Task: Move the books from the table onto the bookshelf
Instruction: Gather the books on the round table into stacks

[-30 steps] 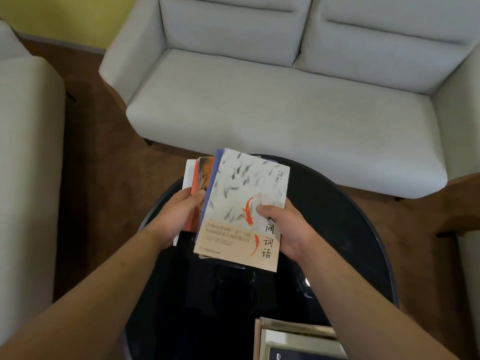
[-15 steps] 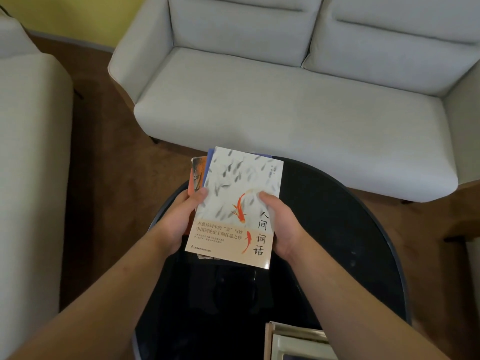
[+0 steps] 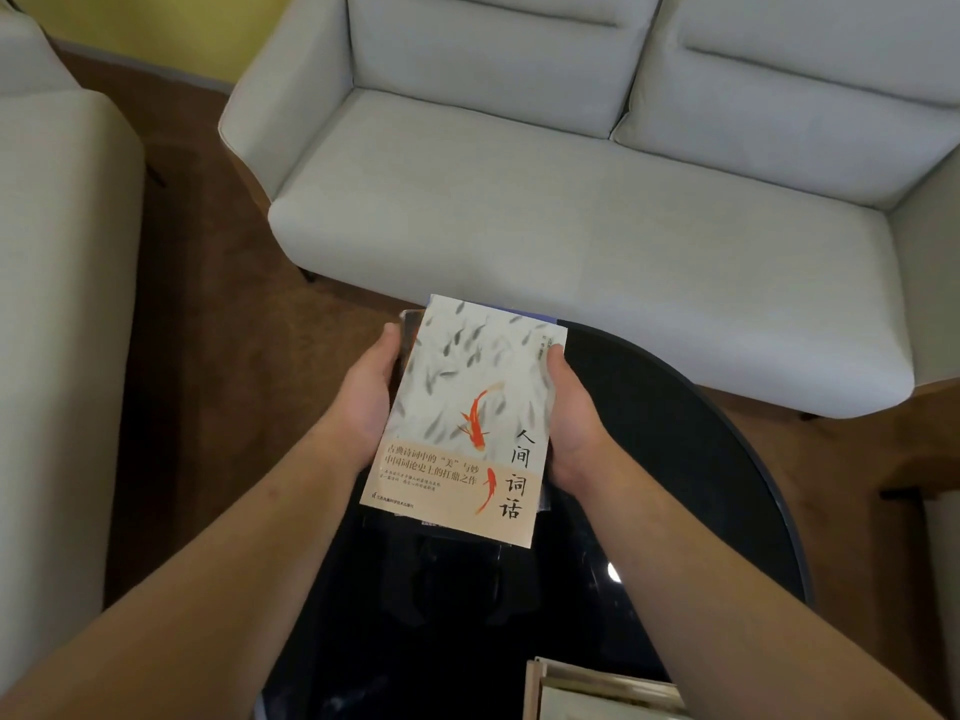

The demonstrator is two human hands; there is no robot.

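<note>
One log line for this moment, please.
book stack: held over black table | left hand: grips its left edge | right hand: grips its right edge | other books: table's near edge | bookshelf: not in view

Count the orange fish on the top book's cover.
2. The upper fish swims mid-cover on the top book; the lower fish lies on the tan band. Little of the cover is hidden.

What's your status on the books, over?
Hands: left hand and right hand grip the book stack over the black table. At near edge, other books. Nothing blocking.
</note>
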